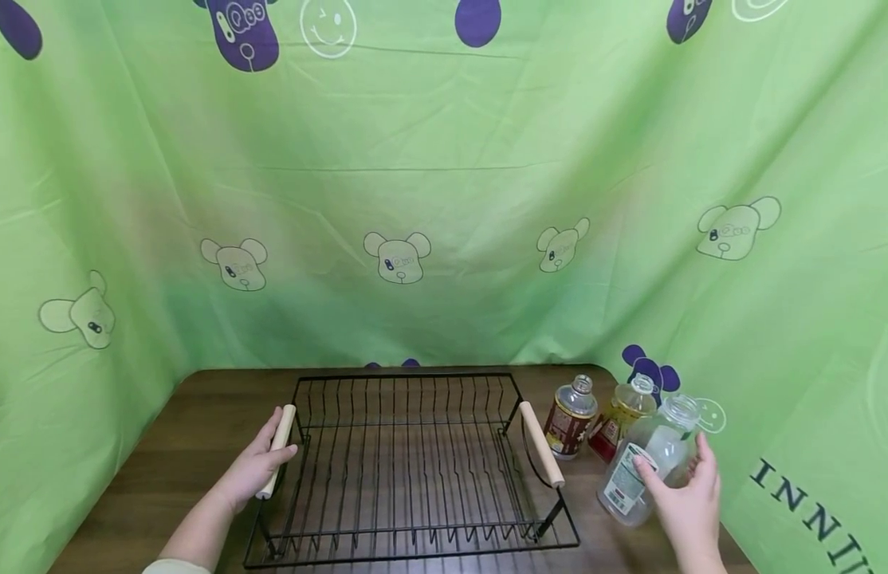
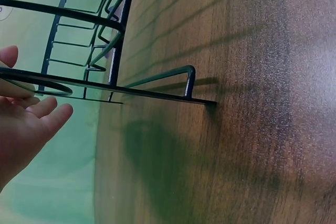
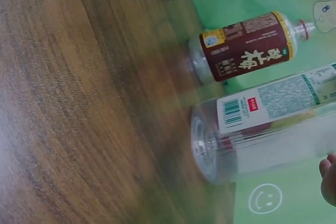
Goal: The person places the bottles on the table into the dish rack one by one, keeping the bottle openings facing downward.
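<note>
A black wire dish rack (image 1: 408,478) with two pale wooden handles stands on the brown table. At its left side my left hand (image 1: 252,469) grips the left wooden handle (image 1: 280,446), thumb on the inner side. The left wrist view shows the hand (image 2: 26,135) at that handle beside the rack's black frame (image 2: 118,51). My right hand (image 1: 684,498) holds a large clear uncapped bottle (image 1: 648,458) with a white and green label, thumb on the near side. Its base (image 3: 205,148) is close to the tabletop in the right wrist view.
Between the rack and the held bottle stands a clear bottle (image 1: 571,418) with a dark red label. Behind the held bottle is another bottle (image 1: 623,410) with a yellow and red label. A green printed cloth (image 1: 387,319) surrounds the wooden table (image 1: 193,430).
</note>
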Demonstrator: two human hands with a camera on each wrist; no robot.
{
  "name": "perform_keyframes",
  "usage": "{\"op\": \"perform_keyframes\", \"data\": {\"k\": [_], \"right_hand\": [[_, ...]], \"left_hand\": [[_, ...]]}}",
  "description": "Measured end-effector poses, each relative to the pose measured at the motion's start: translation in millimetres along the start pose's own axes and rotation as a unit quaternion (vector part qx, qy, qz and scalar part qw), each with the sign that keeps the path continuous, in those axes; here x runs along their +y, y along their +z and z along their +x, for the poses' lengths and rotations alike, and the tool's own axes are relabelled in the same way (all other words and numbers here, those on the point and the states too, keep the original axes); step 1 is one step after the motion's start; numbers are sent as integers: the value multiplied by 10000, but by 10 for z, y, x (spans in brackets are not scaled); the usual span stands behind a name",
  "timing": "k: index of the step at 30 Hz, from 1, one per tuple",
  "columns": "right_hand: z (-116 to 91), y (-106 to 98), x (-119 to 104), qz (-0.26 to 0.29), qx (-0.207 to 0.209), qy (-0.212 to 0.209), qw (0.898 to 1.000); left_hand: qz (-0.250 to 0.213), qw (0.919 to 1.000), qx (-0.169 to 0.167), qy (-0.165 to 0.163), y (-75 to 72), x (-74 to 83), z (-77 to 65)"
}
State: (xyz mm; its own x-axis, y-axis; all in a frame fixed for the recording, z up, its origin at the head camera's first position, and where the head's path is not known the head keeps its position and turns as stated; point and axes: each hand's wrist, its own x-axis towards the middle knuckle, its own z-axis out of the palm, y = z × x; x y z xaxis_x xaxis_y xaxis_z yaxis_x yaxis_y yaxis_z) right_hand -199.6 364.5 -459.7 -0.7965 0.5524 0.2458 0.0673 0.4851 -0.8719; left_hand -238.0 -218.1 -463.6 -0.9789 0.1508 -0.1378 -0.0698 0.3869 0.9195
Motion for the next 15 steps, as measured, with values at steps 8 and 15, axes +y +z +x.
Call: {"op": "perform_keyframes", "data": {"k": [8, 15], "right_hand": [[16, 62, 79, 183, -27, 38, 9998], [28, 73, 67, 158, -24, 57, 9999]], "left_hand": [[18, 10000, 65, 6, 8, -3, -6], [31, 10000, 45, -19, 1, -10, 10]]}}
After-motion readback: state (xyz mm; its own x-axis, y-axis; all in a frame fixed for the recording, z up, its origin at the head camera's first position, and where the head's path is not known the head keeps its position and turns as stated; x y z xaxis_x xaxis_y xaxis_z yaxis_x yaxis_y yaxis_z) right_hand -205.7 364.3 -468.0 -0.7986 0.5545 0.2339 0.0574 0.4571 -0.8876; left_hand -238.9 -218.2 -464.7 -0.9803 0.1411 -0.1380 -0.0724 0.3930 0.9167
